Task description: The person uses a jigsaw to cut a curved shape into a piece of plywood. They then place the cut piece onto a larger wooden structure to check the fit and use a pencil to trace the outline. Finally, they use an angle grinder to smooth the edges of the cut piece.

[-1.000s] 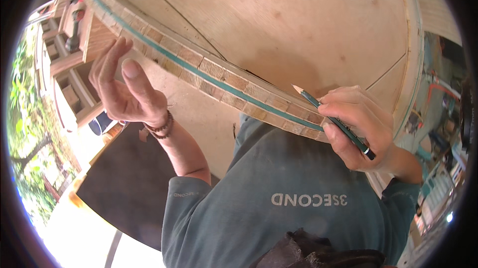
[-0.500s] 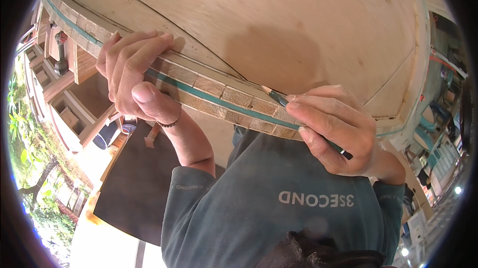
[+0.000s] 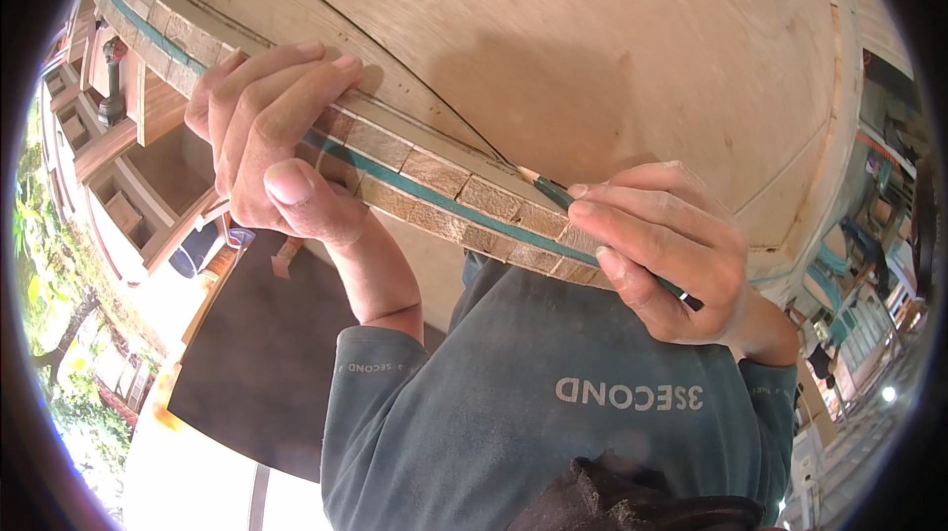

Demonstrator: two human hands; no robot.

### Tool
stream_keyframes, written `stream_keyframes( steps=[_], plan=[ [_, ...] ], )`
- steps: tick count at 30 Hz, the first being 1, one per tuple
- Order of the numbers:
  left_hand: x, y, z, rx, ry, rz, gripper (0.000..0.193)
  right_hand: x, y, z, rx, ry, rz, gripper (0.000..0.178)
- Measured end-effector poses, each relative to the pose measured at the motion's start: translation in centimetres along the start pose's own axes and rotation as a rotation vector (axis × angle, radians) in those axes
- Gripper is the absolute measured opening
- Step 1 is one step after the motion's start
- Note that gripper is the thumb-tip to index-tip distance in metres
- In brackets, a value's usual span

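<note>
A broad pale wooden panel with a curved edge fills the upper middle. Its edge is built of small wood blocks, with a green strip running between their rows. My left hand wraps over this edge, fingers on the top face and thumb on the outer side. In my right hand is a dark green pencil, pinched between thumb and fingers. Its sharpened tip is at the panel's top face near the rim, close to the end of a long dark line.
At the left stand wooden cabinet frames with a cordless drill upright on one. A dark flat board lies below my left arm. Assorted workshop items crowd the far right.
The pencil tip stays close to the rim, near the dark line's end. In the picture, the panel's edge has shifted slightly; both hands keep their holds.
</note>
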State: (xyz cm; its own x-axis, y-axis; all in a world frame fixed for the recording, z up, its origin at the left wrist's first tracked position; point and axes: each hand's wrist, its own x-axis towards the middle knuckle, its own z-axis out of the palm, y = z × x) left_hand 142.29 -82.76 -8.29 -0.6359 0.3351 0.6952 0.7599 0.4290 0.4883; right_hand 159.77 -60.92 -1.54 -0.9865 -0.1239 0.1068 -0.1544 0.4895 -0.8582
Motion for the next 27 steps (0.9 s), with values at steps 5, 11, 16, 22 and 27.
stream_keyframes(
  steps=[5,11,16,22,27],
  plan=[
    [-0.02,0.04,0.00,0.011,-0.002,-0.002,0.073,-0.05,0.37,0.02,0.016,0.006,-0.012,0.034],
    [-0.32,-0.30,-0.05,0.003,0.018,0.000,0.074,0.10,0.31,-0.16,-0.015,-0.014,-0.031,0.032],
    [-0.27,-0.43,0.20,-0.025,0.029,0.025,0.074,-0.08,0.33,-0.27,-0.052,0.003,-0.035,0.028],
    [-0.30,-0.24,0.19,0.001,0.024,0.002,0.074,0.08,0.65,-0.15,-0.032,-0.006,-0.052,0.031],
    [-0.20,-0.02,0.22,0.011,0.022,-0.010,0.074,0.05,0.59,-0.30,-0.038,-0.013,-0.050,0.031]
  ],
)
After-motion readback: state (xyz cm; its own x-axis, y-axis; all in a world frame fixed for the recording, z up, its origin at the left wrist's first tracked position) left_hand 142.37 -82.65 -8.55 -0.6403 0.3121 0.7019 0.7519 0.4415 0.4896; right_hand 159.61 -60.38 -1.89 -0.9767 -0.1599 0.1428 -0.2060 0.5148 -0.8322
